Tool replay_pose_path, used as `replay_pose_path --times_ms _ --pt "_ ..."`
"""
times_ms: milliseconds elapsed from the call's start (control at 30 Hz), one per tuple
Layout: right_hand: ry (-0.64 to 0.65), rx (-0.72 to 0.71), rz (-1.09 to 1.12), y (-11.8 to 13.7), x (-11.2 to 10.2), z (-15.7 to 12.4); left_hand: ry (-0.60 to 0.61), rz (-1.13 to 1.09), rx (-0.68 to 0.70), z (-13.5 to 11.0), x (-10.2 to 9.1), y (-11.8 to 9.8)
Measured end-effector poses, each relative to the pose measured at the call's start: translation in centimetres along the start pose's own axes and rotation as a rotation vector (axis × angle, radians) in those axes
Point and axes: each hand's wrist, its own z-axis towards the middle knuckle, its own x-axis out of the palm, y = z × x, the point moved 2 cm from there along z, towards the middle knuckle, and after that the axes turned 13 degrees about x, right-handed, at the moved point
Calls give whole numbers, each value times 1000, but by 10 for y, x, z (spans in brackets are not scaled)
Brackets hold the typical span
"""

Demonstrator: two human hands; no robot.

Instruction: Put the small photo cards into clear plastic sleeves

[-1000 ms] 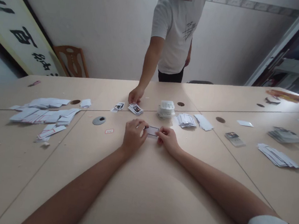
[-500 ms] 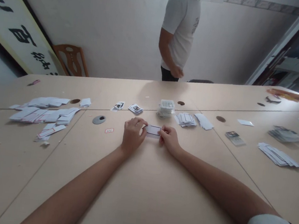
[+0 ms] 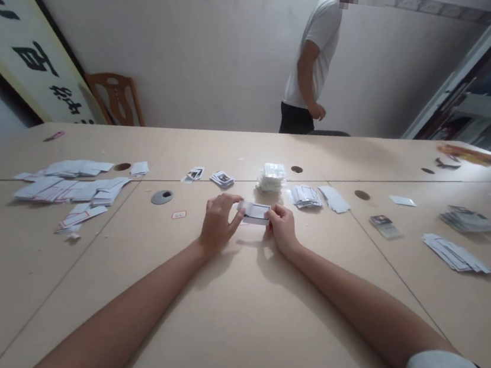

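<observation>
A small white card with a dark border line (image 3: 257,212) is held above the table between my two hands. My right hand (image 3: 283,230) pinches its right end between thumb and fingers. My left hand (image 3: 219,219) is at the left end, thumb and forefinger closed about a pale, blurred edge there; whether this is a film or part of the card I cannot tell. Behind the card stands a stack of clear plastic pieces (image 3: 272,178). Right of that stack lies a pile of bordered white cards (image 3: 306,197); a small pile of picture cards (image 3: 222,179) lies to its left.
Loose heaps of white paper slips (image 3: 70,186) cover the table's left side. More white cards (image 3: 456,254), clear sleeves (image 3: 467,219) and a picture pack (image 3: 385,226) lie at right. A red-framed label (image 3: 178,214) is near my left hand. A person (image 3: 312,55) is behind the table.
The card has shifted slightly right and looks lifted and tilted, with a pale edge now showing by my left fingers. The person across the table has moved to the right.
</observation>
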Motion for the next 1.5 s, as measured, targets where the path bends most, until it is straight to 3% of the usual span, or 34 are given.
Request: replay_pose_path --times_ms 467,833,1500 --pt "34 30 60 -2 0 4 78 -25 3 0 -2 1" --pt "124 4 -25 2 3 0 109 47 -48 -2 10 12" --pt "28 10 -4 1 0 0 83 68 -19 -2 12 11"
